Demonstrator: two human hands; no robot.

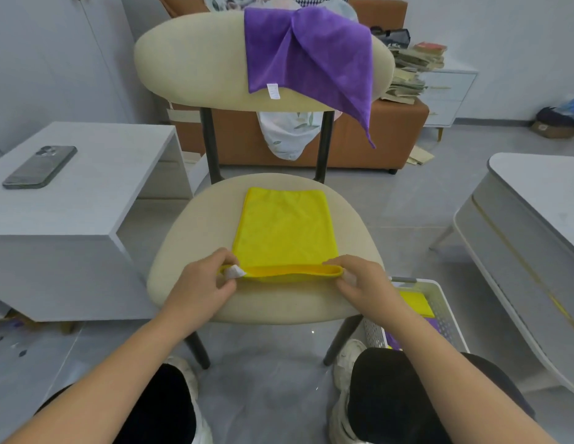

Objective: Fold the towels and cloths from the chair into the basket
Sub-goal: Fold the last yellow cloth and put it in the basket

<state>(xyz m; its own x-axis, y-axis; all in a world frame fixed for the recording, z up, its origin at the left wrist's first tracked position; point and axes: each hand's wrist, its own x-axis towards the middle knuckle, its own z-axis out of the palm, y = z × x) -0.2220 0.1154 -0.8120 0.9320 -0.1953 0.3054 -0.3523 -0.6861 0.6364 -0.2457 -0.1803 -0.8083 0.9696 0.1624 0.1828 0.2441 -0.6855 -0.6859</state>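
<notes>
A yellow cloth (284, 225) lies flat on the seat of the beige chair (189, 245), folded into a long rectangle. My left hand (204, 282) pinches its near left corner, where a white label shows. My right hand (364, 280) pinches the near right corner, and the near edge is lifted between them. A purple towel (311, 56) hangs over the right part of the chair's backrest. The white perforated basket (439, 302) stands on the floor to the right of the chair, with a folded yellow cloth and something purple inside.
A white side table (87, 200) with a dark phone (40, 166) stands to the left. A grey-white table (535, 219) is at the right. Behind the chair is an orange sofa (359, 145) with a patterned white bag. My knees and shoes are below the seat.
</notes>
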